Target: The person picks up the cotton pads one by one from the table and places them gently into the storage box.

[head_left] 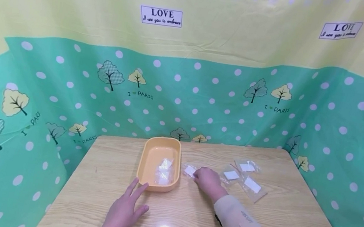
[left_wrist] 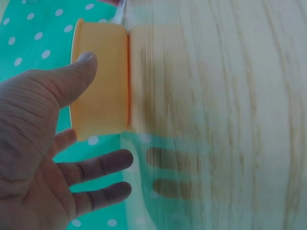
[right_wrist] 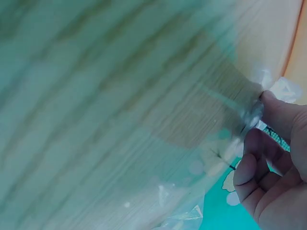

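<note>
A small clear plastic bag with a white label (head_left: pixel 189 171) lies on the table just right of an orange plastic tray (head_left: pixel 145 158). My right hand (head_left: pixel 208 181) pinches the near edge of this bag; thumb and curled fingers (right_wrist: pixel 249 165) meet at the crinkled plastic in the right wrist view. Inside the tray, toward its right side, lie clear bags with white labels (head_left: pixel 164 173). My left hand (head_left: pixel 124 210) is at the tray's near left corner, fingers spread and straight, fingertips at the rim. In the left wrist view its thumb (left_wrist: pixel 79 76) overlaps the tray's near wall.
Three more clear bags with white labels lie right of my right hand: one at the back (head_left: pixel 247 166), one nearer my hand (head_left: pixel 230 174), one in front (head_left: pixel 253 185). The wooden table (head_left: pixel 106 180) ends at a green dotted curtain (head_left: pixel 166 99) behind and at both sides.
</note>
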Available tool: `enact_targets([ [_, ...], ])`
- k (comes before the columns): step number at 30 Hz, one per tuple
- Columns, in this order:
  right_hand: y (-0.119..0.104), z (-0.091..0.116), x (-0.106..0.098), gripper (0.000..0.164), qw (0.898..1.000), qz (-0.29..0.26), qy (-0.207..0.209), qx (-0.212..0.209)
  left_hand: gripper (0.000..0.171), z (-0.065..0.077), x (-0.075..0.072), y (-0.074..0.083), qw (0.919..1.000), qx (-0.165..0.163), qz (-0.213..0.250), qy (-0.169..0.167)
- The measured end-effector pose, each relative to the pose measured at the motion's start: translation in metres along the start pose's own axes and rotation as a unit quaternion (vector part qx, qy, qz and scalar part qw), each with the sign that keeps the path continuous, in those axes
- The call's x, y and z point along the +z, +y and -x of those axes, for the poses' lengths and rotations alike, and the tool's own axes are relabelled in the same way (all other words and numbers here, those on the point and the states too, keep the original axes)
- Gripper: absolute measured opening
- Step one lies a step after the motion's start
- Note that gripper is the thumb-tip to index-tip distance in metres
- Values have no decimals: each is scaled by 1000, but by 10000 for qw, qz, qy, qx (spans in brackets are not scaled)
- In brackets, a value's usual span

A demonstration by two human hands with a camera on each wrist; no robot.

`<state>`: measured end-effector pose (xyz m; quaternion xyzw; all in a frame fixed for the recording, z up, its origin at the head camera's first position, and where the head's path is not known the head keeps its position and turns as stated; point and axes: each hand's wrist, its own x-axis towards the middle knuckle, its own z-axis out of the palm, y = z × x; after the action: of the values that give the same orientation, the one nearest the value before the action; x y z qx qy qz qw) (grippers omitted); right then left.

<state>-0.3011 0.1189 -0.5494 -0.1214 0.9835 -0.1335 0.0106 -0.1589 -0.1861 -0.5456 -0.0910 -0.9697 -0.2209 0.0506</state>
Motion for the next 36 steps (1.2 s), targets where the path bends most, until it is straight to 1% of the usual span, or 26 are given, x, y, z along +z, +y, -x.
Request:
enact_targets([
  [4, -2, -2, 1, 10, 9996, 273, 45, 62, 76, -2, 0, 0, 10000, -14, -42, -16],
  [7, -3, -3, 2, 12, 9986, 510, 102, 36, 77, -2, 0, 0, 10000, -20, -30, -39],
  [10, -3, -3, 2, 16, 9984, 555, 113, 50, 77, -2, 1, 0, 10000, -16, -20, -52],
  [15, -1, 1, 1, 15, 9996, 263, 48, 105, 78, -1, 4, 0, 10000, -49, -32, -40],
  [21, 4, 4, -5, 12, 9998, -45, 169, -52, 78, -1, 4, 2, 10000, -62, -27, -9],
  [24, 7, 6, -7, 10, 9994, -296, 181, -79, 77, -1, 4, 3, 10000, -65, -1, -17],
  [26, 8, 7, -8, 10, 9981, -601, 125, -18, 77, -1, 3, 3, 10000, -74, 10, -15],
  [29, 4, 8, -10, 9, 9922, -1222, 126, 233, 77, -1, 3, 4, 10000, -89, 11, -13],
  [31, -4, 8, -14, 10, 9841, -1695, 313, 428, 77, -1, 3, 4, 9999, -116, 1, -12],
  [34, -19, 8, -23, 14, 9671, -2345, 793, 582, 77, -1, 3, 3, 9999, -129, 3, -12],
  [36, -31, 8, -27, 16, 9541, -2728, 1109, 536, 76, -1, 2, 3, 9999, -123, 0, -22],
])
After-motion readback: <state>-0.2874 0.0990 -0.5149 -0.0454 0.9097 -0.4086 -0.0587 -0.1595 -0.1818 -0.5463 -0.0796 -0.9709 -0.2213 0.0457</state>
